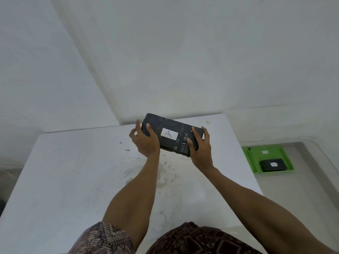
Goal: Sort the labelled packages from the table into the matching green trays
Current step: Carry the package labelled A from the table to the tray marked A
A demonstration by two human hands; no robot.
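A long black wrapped package (172,125) with a white label marked "A" is held up above the far part of the white table (77,180). My left hand (145,142) grips its left end and my right hand (200,149) grips its right end. On the floor to the right lies a green tray (286,158) with a small white label near its far side and a small black labelled package (273,165) inside it. The edge of a second green tray (246,156) shows just left of it, mostly hidden by the table.
White walls meet in a corner right behind the table. The table's right edge runs close to the trays on the pale floor. My patterned sleeves fill the bottom of the view.
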